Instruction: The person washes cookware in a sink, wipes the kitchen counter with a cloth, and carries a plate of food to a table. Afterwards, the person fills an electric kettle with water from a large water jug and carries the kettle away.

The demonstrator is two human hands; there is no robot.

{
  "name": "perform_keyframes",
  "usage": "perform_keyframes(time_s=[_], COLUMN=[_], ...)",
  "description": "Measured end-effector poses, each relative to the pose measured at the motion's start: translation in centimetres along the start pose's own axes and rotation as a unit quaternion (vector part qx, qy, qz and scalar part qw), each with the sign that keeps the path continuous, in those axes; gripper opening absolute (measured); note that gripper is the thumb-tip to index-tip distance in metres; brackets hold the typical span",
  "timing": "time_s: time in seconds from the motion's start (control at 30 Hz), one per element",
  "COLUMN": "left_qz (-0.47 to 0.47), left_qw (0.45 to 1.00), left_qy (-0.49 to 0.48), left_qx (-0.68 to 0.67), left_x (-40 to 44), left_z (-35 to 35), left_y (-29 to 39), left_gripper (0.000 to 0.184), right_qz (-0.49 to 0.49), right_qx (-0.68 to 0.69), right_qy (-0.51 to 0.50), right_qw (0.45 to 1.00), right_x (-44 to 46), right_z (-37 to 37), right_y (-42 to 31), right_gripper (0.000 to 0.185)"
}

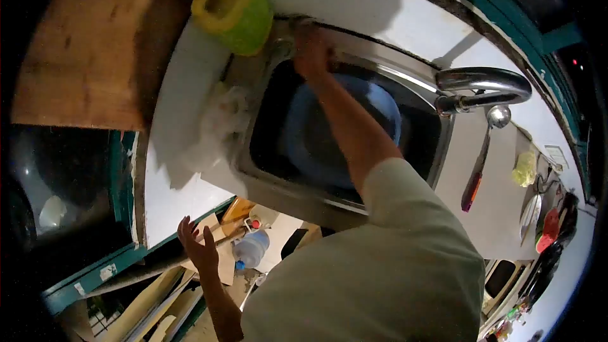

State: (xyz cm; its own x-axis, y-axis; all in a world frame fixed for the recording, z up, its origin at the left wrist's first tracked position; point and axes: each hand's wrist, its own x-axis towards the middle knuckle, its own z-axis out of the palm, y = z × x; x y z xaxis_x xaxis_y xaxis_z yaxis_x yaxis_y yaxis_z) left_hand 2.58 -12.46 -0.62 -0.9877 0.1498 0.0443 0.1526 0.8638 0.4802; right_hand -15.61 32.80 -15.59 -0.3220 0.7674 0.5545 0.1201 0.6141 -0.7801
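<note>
My right hand [310, 54] reaches across the sink [291, 190] to its far left corner, beside a yellow-green plastic jug [244, 22]. Motion blur covers its fingers, so I cannot make out whether they hold anything. Beneath my right forearm a round blue basin [380, 104] sits inside the dark sink bowl. My left hand [199, 247] hangs in the air left of my body, below the counter's edge, with its fingers spread and nothing in it. A pale, crumpled, see-through plastic bag [221, 117] lies on the counter left of the sink.
A curved metal faucet [484, 82] stands at the sink's right end. Right of it lie a ladle [484, 158] with a red-orange handle and a yellow bundle [524, 170]. A wooden board [95, 44] is at upper left. Below the counter are a clear plastic bottle [251, 248] and planks [136, 307].
</note>
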Motion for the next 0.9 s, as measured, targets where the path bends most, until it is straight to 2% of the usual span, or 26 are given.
perform_keyframes(time_s=[0.07, 0.1, 0.13, 0.2, 0.23, 0.3, 0.37, 0.4, 0.47, 0.53, 0.6, 0.67, 0.7, 0.77, 0.8, 0.83, 0.9], left_qz=[0.012, 0.022, 0.019, 0.027, 0.037, 0.057, 0.077, 0.093, 0.094, 0.111, 0.169, 0.244, 0.260, 0.290, 0.310, 0.304, 0.297], left_qw=[1.000, 1.000, 0.999, 0.996, 0.993, 0.989, 0.988, 0.984, 0.976, 0.962, 0.948, 0.924, 0.920, 0.912, 0.906, 0.902, 0.891], left_qy=[-0.001, -0.002, -0.011, -0.025, -0.034, -0.051, -0.066, -0.074, -0.111, -0.160, -0.200, -0.218, -0.214, -0.203, -0.197, -0.214, -0.243], left_qx=[-0.021, -0.018, -0.039, -0.084, -0.108, -0.125, -0.115, -0.135, -0.163, -0.190, -0.178, -0.195, -0.200, -0.210, -0.208, -0.219, -0.244], left_x=[-0.3, -0.3, -0.4, 0.1, 0.6, 1.5, 2.4, 2.5, 2.5, 2.5, 2.3, 2.0, 2.1, 2.1, 2.0, 2.2, 3.2], left_z=[-0.2, -0.2, 0.0, 0.0, 0.0, 0.1, 0.5, 1.0, 2.6, 5.0, 6.2, 6.6, 7.0, 7.6, 7.0, 7.2, 8.4], left_y=[0.8, 1.3, 2.0, 2.7, 3.2, 4.6, 7.3, 8.1, 9.2, 9.5, 11.6, 13.3, 13.0, 12.1, 12.5, 11.7, 10.3], left_gripper=[0.045, 0.043, 0.042, 0.038, 0.037, 0.034, 0.032, 0.028, 0.023, 0.017, 0.012, 0.010, 0.010, 0.011, 0.011, 0.012, 0.014], right_qz=[0.032, 0.056, 0.087, 0.137, 0.144, 0.130, 0.235, 0.346, 0.476, 0.510, 0.319, 0.122, 0.028, -0.071, -0.073, 0.161, 0.312], right_qx=[0.116, 0.204, 0.333, 0.615, 0.679, 0.553, 0.468, 0.448, 0.461, 0.535, 0.411, 0.297, 0.257, 0.108, 0.002, 0.193, 0.170], right_qy=[-0.049, -0.076, -0.098, -0.112, -0.116, -0.136, -0.199, -0.252, -0.308, -0.316, -0.376, -0.359, -0.322, -0.289, -0.289, -0.233, -0.174], right_qw=[0.992, 0.974, 0.934, 0.768, 0.710, 0.811, 0.829, 0.785, 0.682, 0.595, 0.767, 0.877, 0.911, 0.949, 0.955, 0.939, 0.918], right_x=[-0.2, -0.4, -0.9, -2.7, -3.9, -8.0, -8.6, -7.5, -5.6, -4.1, -5.8, -6.0, -4.9, -3.6, -3.7, -4.7, -6.1], right_z=[3.4, 4.8, 6.2, 8.5, 7.8, 2.9, -3.3, -7.1, -13.2, -17.9, -19.2, -23.0, -26.4, -32.3, -34.8, -36.7, -40.4], right_y=[0.8, 1.7, 2.8, 4.4, 3.9, 3.0, 1.8, 0.1, -2.9, -4.3, 0.5, 1.2, -1.6, -5.5, -6.4, -6.8, -9.2], right_gripper=[0.026, 0.028, 0.029, 0.033, 0.035, 0.030, 0.029, 0.029, 0.031, 0.034, 0.030, 0.028, 0.027, 0.030, 0.037, 0.039, 0.037])
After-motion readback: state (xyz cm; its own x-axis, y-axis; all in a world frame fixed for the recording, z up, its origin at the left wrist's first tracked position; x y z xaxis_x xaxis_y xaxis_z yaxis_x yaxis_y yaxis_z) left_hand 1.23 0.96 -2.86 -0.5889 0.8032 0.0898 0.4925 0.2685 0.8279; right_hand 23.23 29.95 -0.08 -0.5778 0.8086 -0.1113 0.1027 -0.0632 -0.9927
